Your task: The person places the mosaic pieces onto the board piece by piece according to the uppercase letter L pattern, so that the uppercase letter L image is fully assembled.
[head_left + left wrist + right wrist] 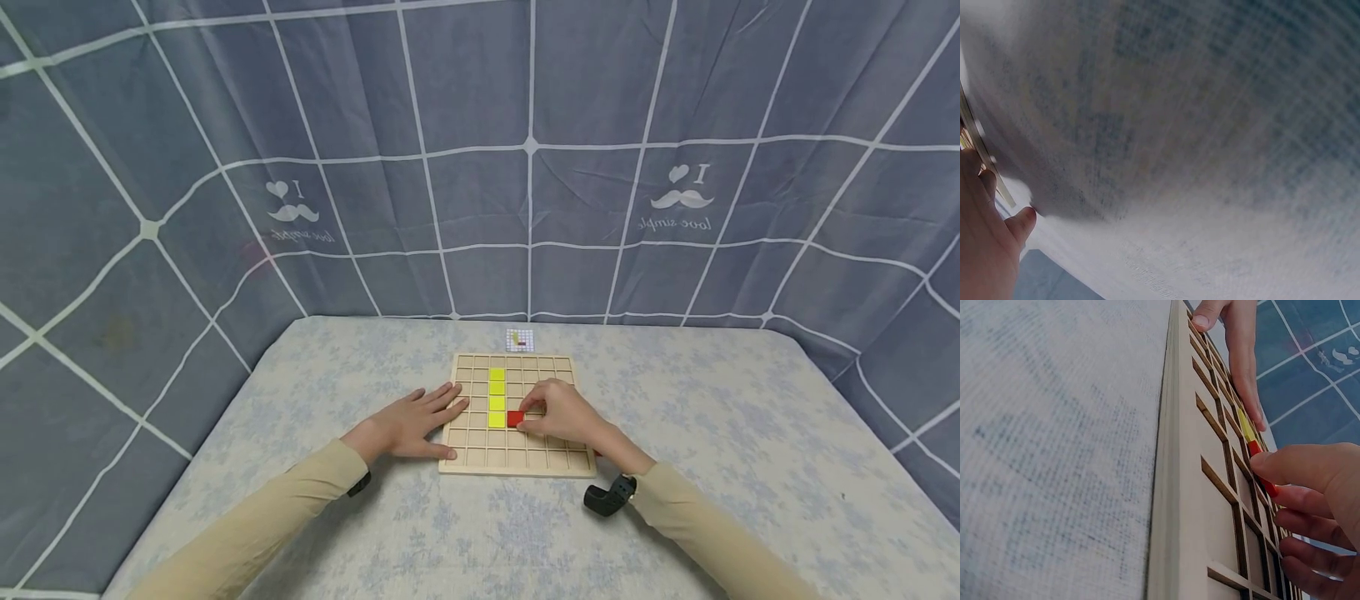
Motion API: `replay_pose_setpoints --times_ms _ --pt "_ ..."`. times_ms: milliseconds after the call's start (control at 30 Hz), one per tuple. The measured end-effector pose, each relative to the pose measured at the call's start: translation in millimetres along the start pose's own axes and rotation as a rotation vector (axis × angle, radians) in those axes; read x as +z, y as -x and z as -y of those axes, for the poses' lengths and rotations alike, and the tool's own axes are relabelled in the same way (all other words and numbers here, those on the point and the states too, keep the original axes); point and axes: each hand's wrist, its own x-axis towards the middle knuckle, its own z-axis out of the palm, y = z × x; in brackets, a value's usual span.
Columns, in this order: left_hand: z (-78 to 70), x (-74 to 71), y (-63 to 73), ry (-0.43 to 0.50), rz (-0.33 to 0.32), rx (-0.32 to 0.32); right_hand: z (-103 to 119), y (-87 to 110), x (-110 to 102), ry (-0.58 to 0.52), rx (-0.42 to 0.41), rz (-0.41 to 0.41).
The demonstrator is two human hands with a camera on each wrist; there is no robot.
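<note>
A wooden grid board (pixel 480 457) lies on the table, with a column of several yellow square tiles (pixel 497 389) in its cells. My right hand (pixel 562 412) pinches a red square tile (pixel 514 418) between thumb and fingers, just right of the lowest yellow tile. In the right wrist view this red tile (pixel 1270 486) tilts over the grid, its edges partly behind the thumb and fingers. My left hand (pixel 416 421) rests with spread fingers on the board's left edge; the left wrist view shows its thumb (pixel 1020 224) by the board's rim.
Behind the board lies a small printed grid card (pixel 520 340) with yellow and red marks. Another red piece (pixel 597 454) peeks out beside the board, mostly hidden under the right wrist. A patterned cloth covers the table (pixel 697 400); a blue checked curtain (pixel 480 200) hangs behind it.
</note>
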Motion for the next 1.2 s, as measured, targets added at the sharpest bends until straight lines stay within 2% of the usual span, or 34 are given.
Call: replay_pose_setpoints --times_ms 433,767,1033,1200 --pt "-1.7 -2.7 -1.1 0.004 0.001 -0.002 1 1.1 -3 -0.03 0.046 0.03" --pt "-2.9 -3.6 -1.3 0.007 0.012 -0.004 -3 4.9 -6 -0.042 0.045 0.005" --pt "-2.3 -2.3 -1.2 -0.004 0.012 -0.005 -11 15.1 -20 -0.02 0.014 -0.038" --pt "-2.0 -2.5 -0.3 -0.001 0.015 -0.005 -16 24.6 -34 -0.022 0.048 -0.043"
